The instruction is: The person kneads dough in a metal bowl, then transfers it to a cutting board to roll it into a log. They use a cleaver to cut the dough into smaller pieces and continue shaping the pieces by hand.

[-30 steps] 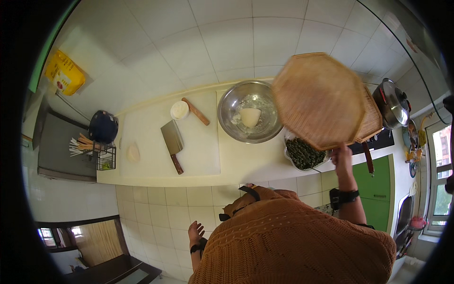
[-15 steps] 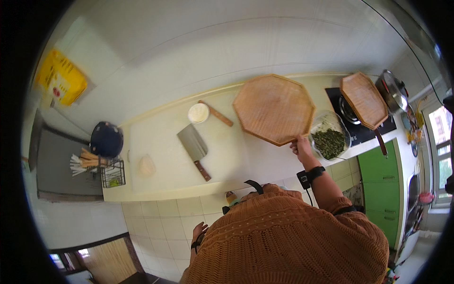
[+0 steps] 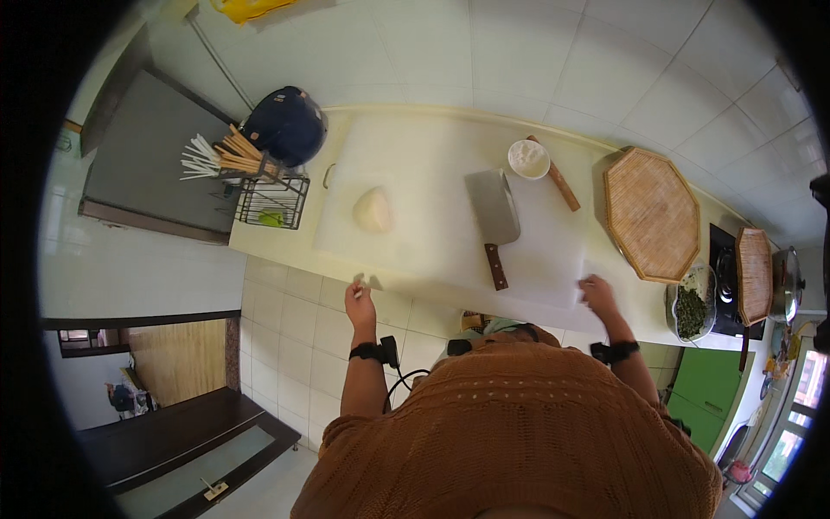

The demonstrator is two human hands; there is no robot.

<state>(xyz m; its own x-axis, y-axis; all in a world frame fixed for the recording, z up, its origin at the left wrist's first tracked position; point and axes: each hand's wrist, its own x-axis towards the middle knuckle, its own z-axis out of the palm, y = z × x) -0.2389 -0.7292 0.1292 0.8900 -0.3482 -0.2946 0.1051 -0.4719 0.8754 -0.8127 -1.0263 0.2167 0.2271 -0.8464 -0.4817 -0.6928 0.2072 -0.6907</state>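
Observation:
My left hand hangs in the air by the counter's front edge, its fingers loosely bent and apart, with nothing visible in them. Over the right end of a pale translucent mat, my right hand has its fingers apart and slightly blurred; whether it touches the mat I cannot tell. On the mat, a pale round lump of dough lies to the left. A cleaver with a brown handle is in the middle. Behind it stand a white bowl of white powder and a wooden rolling pin.
An octagonal wooden tray and a glass bowl of chopped greens stand at right. Beyond are a smaller tray on the stove and a metal pot. A chopstick rack and dark blue pot are at left.
My right hand has let go of the large tray and moved left to the mat. The left hand has come up toward the counter edge. The view has swung left.

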